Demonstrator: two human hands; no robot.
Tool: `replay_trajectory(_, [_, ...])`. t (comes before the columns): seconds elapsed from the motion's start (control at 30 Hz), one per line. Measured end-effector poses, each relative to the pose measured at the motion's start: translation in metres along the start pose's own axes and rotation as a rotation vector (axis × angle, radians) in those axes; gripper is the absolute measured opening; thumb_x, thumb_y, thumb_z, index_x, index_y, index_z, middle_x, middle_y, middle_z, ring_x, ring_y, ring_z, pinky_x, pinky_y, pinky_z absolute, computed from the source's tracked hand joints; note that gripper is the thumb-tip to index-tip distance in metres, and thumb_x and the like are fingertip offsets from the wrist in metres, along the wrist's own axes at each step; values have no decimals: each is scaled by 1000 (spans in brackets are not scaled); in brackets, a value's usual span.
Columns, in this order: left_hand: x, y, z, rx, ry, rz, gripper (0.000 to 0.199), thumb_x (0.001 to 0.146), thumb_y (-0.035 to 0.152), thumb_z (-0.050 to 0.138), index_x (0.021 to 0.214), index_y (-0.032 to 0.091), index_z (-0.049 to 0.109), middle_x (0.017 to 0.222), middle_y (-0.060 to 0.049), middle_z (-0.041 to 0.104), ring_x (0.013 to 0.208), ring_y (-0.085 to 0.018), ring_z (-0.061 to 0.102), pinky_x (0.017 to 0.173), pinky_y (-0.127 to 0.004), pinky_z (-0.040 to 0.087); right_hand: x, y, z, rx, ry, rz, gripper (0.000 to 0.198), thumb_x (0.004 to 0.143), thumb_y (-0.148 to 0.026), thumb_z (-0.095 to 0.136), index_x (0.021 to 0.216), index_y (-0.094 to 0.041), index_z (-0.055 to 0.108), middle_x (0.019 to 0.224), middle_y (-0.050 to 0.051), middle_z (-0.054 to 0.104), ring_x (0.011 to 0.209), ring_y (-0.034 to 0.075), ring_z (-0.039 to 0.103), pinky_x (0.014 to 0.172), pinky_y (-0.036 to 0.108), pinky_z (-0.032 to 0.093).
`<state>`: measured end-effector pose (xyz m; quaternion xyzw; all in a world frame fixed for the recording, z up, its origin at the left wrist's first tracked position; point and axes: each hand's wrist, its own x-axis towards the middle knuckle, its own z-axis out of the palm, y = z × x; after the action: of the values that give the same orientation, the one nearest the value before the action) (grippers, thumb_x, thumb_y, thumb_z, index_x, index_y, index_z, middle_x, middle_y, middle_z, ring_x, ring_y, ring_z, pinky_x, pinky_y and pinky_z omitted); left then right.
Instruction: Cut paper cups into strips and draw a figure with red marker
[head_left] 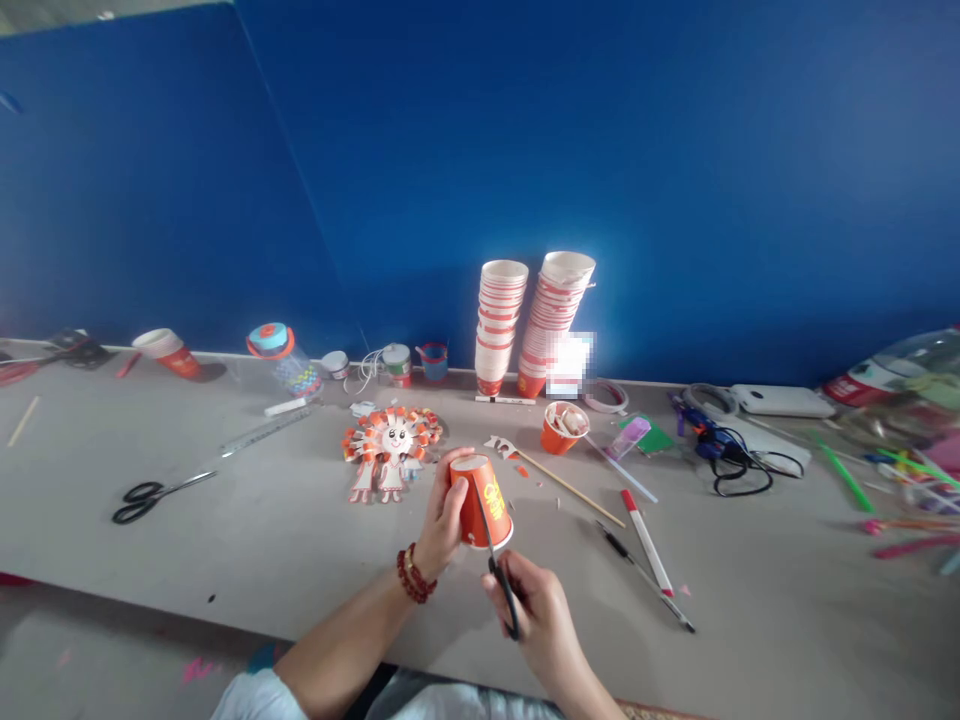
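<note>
An orange paper cup [474, 505] with yellow lettering is gripped in my left hand [444, 515], its white rim turned down towards me. A beaded bracelet circles that wrist. My right hand [536, 605] has its fingers through the black handles of a pair of scissors [504, 590]. The scissors' blade lies along the cup's side, running up from the rim; whether the other blade is inside the cup I cannot tell. Left of the cup lies a paper-cup doll figure [395, 440] with an orange-and-white fringed ring around its drawn face.
Two tall stacks of paper cups [501, 320] stand against the blue wall. A cup of scraps [564, 428], a wooden stick [574, 488], a red-capped marker [646, 542] and a pen [645, 575] lie rightward. Another pair of scissors [161, 495] and a bottle [283, 358] are leftward.
</note>
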<state>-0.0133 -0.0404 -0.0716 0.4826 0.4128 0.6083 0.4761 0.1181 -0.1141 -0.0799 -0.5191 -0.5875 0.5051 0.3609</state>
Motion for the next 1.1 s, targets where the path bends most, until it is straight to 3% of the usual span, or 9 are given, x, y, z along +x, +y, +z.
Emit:
replay_trajectory(0.2, [1,-1,-4,-16,-46,-16,40,95,46,43,129,26,47,124,-8,55,106,-24,57,94,-39,47,1,0,-2,-82,37,-32,47,84,-53,55,58,-24,28,44,-8,34,40,9,33,42,21,25])
replay_trajectory(0.37, [1,-5,-4,-16,-46,11,39,95,45,45,127,25,49,122,-9,57,106,-24,57,95,-39,47,-1,-14,-5,43,-57,31,42,85,-51,53,61,-24,33,46,-4,49,42,10,42,46,21,30])
replay_trajectory(0.47, [4,-6,-2,-103,4,-52,39,92,48,49,124,24,52,115,-8,60,99,-23,62,87,-37,51,-4,-16,-12,19,-108,54,37,84,-49,54,64,-23,39,51,-1,56,45,11,45,46,21,31])
replay_trajectory(0.53, [9,-6,-3,-231,59,-151,41,91,51,50,123,24,53,112,-7,63,93,-23,65,82,-38,54,-8,-10,-20,-113,-126,44,33,85,-44,54,63,-22,42,53,0,59,47,12,47,47,21,31])
replay_trajectory(0.63, [18,-6,-6,-472,104,-332,50,89,57,50,122,21,54,103,-9,68,92,-27,68,83,-43,54,-14,8,-34,-485,-57,37,26,77,-35,62,64,-22,44,55,-1,60,49,15,53,47,22,29])
replay_trajectory(0.73, [23,-6,-10,-662,33,-458,52,87,59,52,116,17,58,99,-11,71,100,-31,67,90,-48,51,-18,24,-49,-852,91,1,14,79,-33,61,79,-22,54,56,-1,64,50,20,61,47,24,31])
replay_trajectory(0.8, [23,-6,-10,-731,-21,-485,46,88,55,55,114,17,59,102,-10,71,102,-32,67,93,-49,50,-17,28,-56,-982,143,-27,15,80,-31,61,90,-21,57,57,0,66,49,22,64,45,25,33])
replay_trajectory(0.97, [20,-6,-6,-785,-26,-537,39,90,47,56,114,17,60,107,-10,70,103,-30,67,84,-47,55,-8,15,-62,-1123,101,-203,11,78,-24,65,88,-23,60,93,5,72,65,20,70,48,25,42])
replay_trajectory(1.1, [18,-6,-3,-764,-10,-585,39,88,47,59,111,16,61,104,-12,71,101,-31,67,78,-45,57,-3,-3,-61,-1087,127,-231,14,85,-36,62,90,-23,63,97,6,70,61,20,69,50,28,49])
